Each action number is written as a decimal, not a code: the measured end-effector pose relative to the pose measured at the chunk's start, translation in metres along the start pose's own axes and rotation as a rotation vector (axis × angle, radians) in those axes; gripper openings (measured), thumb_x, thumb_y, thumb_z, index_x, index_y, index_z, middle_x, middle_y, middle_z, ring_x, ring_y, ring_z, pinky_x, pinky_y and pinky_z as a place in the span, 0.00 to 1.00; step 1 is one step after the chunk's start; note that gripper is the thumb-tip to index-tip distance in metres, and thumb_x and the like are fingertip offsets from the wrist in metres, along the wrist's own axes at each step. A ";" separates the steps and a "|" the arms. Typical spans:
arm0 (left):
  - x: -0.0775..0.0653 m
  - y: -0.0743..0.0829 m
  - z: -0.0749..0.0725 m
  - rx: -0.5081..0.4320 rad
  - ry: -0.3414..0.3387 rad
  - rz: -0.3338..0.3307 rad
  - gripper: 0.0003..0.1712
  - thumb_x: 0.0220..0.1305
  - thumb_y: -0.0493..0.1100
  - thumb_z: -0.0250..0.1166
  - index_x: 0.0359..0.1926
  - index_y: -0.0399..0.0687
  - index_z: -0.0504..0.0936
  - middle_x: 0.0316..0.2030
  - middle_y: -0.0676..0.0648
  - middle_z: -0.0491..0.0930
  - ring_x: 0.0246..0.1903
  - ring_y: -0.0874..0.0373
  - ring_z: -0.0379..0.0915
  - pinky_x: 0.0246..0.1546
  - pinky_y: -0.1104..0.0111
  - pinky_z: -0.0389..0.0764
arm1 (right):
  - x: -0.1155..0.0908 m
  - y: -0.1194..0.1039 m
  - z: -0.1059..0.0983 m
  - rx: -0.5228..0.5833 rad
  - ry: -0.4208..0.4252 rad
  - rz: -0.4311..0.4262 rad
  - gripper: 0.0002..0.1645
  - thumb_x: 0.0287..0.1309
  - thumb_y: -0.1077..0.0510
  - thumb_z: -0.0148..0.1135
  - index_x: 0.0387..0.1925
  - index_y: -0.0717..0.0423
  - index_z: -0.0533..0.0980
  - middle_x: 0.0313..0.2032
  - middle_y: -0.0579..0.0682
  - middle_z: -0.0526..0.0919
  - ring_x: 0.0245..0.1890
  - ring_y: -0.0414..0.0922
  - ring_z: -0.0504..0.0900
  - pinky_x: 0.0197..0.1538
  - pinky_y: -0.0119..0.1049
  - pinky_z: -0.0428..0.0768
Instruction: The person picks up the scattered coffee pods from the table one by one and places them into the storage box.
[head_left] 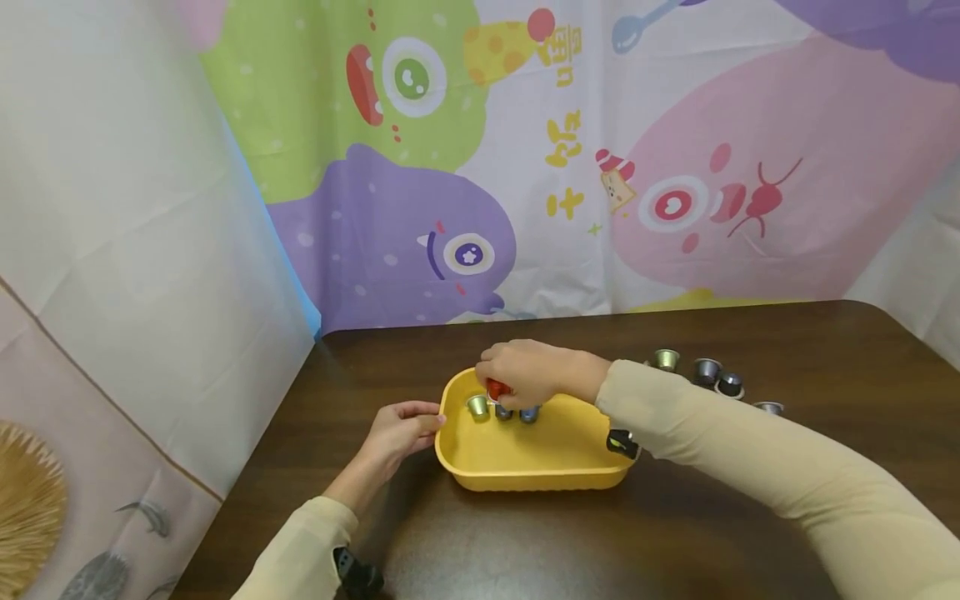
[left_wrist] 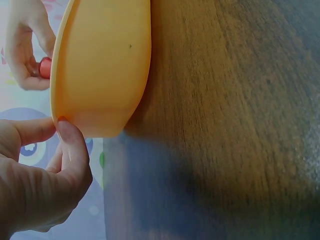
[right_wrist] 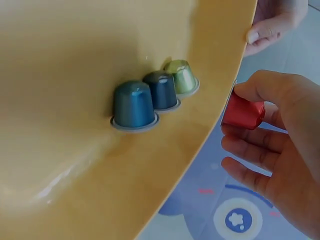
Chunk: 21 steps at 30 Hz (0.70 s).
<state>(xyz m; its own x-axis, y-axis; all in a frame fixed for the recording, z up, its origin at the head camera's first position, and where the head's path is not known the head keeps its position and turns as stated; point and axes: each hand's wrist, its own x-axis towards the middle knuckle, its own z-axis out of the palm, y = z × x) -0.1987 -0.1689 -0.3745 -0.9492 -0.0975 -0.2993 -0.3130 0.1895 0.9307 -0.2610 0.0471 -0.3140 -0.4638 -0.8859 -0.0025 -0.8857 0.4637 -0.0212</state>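
Observation:
My right hand (head_left: 521, 372) pinches a red coffee capsule (right_wrist: 243, 111) between thumb and fingers, over the far left part of a yellow basin (head_left: 525, 480). Inside the basin stand a light green capsule (right_wrist: 181, 77), a dark blue capsule (right_wrist: 161, 91) and a teal-blue capsule (right_wrist: 134, 106), side by side in a row. At the basin's left end, my left hand (head_left: 400, 437) pinches the rim between thumb and fingertips, plain to see in the left wrist view.
On the dark wooden table (head_left: 480, 542), right of the basin, are a green capsule (head_left: 667, 359), a dark grey capsule (head_left: 707, 371), a black capsule (head_left: 729, 384) and a silvery capsule (head_left: 769, 407). My right forearm crosses in front of this area. A cartoon-printed curtain (head_left: 420, 200) hangs behind.

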 end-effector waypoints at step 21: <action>0.000 -0.002 -0.001 0.001 -0.011 0.016 0.17 0.58 0.35 0.66 0.48 0.31 0.80 0.39 0.43 0.82 0.33 0.60 0.80 0.43 0.65 0.86 | 0.037 -0.011 0.028 0.097 -0.186 -0.053 0.09 0.58 0.54 0.62 0.37 0.53 0.76 0.30 0.44 0.75 0.32 0.37 0.69 0.35 0.25 0.68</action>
<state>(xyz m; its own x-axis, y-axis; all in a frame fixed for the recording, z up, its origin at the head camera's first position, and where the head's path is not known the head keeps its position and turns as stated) -0.1985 -0.1700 -0.3762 -0.9545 -0.0832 -0.2864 -0.2973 0.1924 0.9352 -0.2676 0.0094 -0.3418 -0.3975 -0.8992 -0.1826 -0.8984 0.4219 -0.1221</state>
